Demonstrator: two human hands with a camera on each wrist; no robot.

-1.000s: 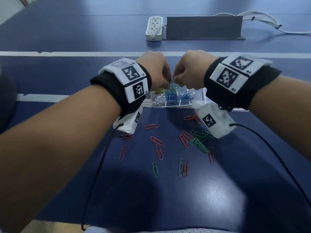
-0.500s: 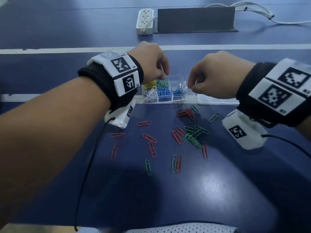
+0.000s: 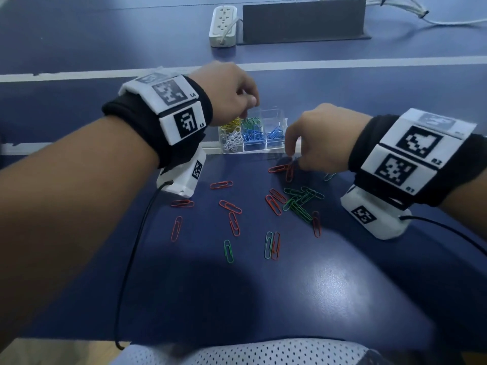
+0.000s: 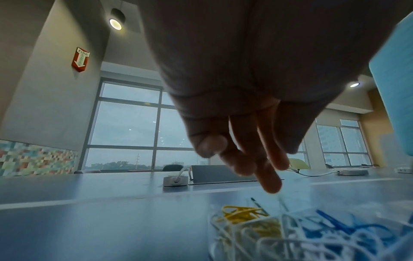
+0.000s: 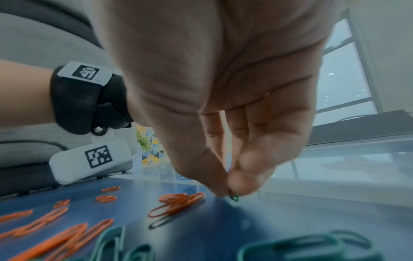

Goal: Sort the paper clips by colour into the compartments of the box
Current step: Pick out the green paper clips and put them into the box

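Office meeting room, long blue table (image 3: 342, 299) with power strip (image 3: 223, 25), tall windows (image 4: 127, 123), fire sign (image 4: 80, 59)

Ahead of me on the blue bench (image 3: 342, 285): white power strip (image 3: 223, 25), dark upright panel (image 3: 303, 21), white cables (image 3: 411, 11).

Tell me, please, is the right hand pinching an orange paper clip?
No, in the right wrist view the right hand pinches a green paper clip between thumb and fingertip.

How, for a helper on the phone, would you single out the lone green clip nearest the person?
From the clear plastic compartment box on the blue table, come toward the person. The green wire paper clip lies alone, left of a teal-and-orange pair.
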